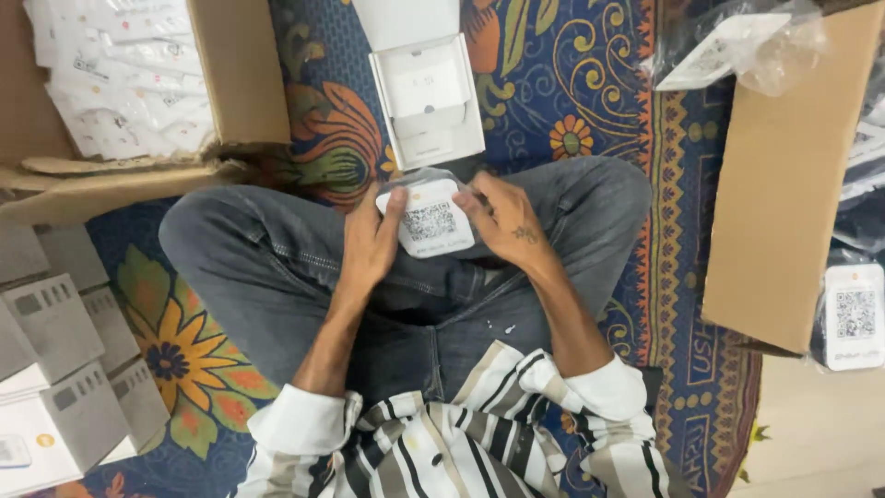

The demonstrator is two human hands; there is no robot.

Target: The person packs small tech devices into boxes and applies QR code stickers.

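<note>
I sit cross-legged in grey jeans on a patterned rug. My left hand (369,242) and my right hand (502,221) both grip a small white square device (427,221) with a black square code on its face, wrapped in clear plastic, held over my lap. Just beyond it on the rug lies an open white box (426,97) with its lid flipped back and an empty white tray inside.
A cardboard carton (235,88) full of bagged white devices stands at far left. Several closed white boxes (55,369) are stacked at near left. A second cardboard carton (784,175) stands at right, with bagged devices (853,318) beside it and above it (728,46).
</note>
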